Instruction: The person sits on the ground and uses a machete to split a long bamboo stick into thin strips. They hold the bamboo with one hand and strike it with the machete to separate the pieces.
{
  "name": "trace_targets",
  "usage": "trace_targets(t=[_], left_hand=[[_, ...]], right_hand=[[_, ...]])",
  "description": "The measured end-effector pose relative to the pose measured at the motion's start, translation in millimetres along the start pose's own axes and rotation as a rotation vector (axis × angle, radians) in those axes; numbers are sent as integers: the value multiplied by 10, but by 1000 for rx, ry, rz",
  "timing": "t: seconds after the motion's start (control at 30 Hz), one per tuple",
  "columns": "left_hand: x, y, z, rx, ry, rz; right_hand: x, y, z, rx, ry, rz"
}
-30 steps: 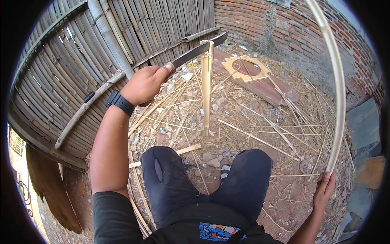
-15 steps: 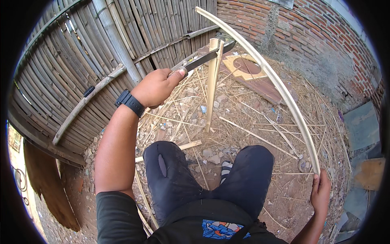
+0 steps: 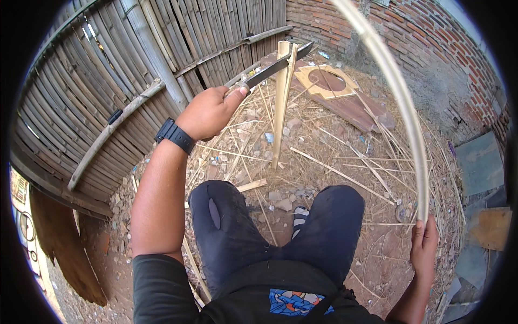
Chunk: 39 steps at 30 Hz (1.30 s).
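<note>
My left hand is wrapped round the handle of a long machete, its dark blade pointing up and away to the right. The blade lies across the top of an upright split bamboo post, caught at or against its split upper end. At the right, my right hand grips the lower end of a long, pale bamboo strip. The strip rises from the hand and curves up to the left, leaving the picture at the top edge. A dark watch is on my left wrist.
Bamboo slats form a wall at the left; a brick wall stands at the back right. Thin bamboo strips and stones litter the ground. A brown board with a yellow cut-out panel lies beyond the post. Grey sheets lean at the right.
The bamboo strip in my right hand has swung up and to the right, its far end now out of view. My left hand and the machete stay nearly in place.
</note>
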<state>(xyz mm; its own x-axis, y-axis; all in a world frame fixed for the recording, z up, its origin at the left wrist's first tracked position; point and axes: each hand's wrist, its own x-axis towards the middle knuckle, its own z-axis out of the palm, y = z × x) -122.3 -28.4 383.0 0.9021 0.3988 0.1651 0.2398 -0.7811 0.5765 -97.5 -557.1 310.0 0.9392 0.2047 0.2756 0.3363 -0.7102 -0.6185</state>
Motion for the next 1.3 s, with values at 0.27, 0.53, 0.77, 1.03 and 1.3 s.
trace_targets(t=[0.27,0.53,0.77,1.03,1.3], left_hand=[[53,-272,227,-48,-28,-3],[137,-337,320,-32,69,8],[96,-254,211,-25,16,1],[85,-403,403,18,-21,-21],[265,-499,475,10,10,-24]], right_hand=[[-81,1,46,-190,-140,-32],[9,25,-52,381,182,15],[83,-5,143,-48,-68,2],[26,84,-39,-130,-210,28],[199,-91,-134,491,208,-53]])
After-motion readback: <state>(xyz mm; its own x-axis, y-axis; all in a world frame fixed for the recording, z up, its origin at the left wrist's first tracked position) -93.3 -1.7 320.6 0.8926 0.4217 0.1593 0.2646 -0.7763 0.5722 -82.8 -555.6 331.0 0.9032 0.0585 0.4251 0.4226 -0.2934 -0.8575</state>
